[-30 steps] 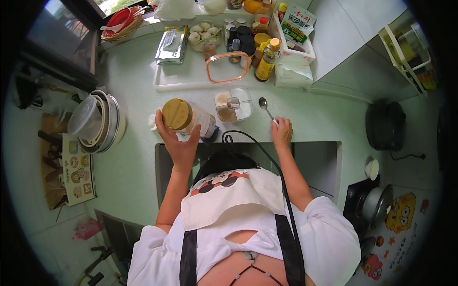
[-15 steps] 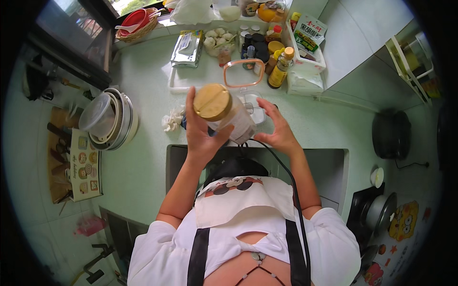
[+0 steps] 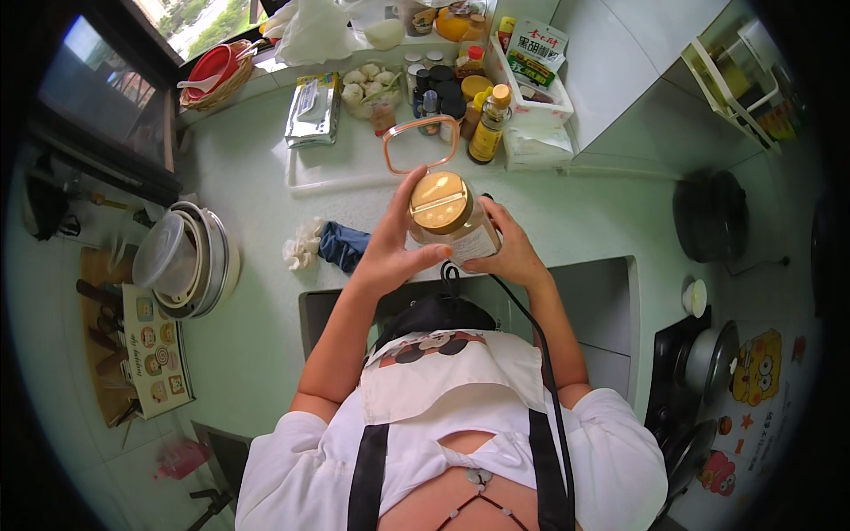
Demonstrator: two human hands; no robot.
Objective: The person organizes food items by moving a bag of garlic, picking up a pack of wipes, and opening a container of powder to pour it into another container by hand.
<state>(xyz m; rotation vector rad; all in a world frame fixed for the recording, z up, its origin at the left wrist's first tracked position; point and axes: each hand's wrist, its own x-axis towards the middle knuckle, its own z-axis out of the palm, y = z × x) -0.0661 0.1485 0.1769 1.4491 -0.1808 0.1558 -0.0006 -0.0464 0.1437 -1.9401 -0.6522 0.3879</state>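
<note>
A clear plastic spice jar [image 3: 440, 203] with a gold flip-top lid is held up in front of me, lid facing up and toward the camera. My left hand [image 3: 390, 243] wraps its left side, thumb across the front below the lid. From the right, my right hand [image 3: 513, 250] closes around the lower body, by the pale label; some of its fingers are hidden behind the jar. Just past it, an orange-rimmed clear container lid [image 3: 422, 145] stands tilted up on the counter; the jar and my hands hide what is below it.
A blue cloth [image 3: 343, 247] and a white scrunched one [image 3: 305, 244] lie left of my hands. Behind stand a white tray [image 3: 341, 173], a bowl of garlic [image 3: 372, 88] and a yellow-labelled sauce bottle [image 3: 490, 128]. Stacked bowls [image 3: 199, 257] stand left; a sink [image 3: 602, 310] opens below my forearms.
My right hand, apart from the jar before, now grips it. The jar has moved rightward between both hands and stands more upright. The whole view has shifted slightly.
</note>
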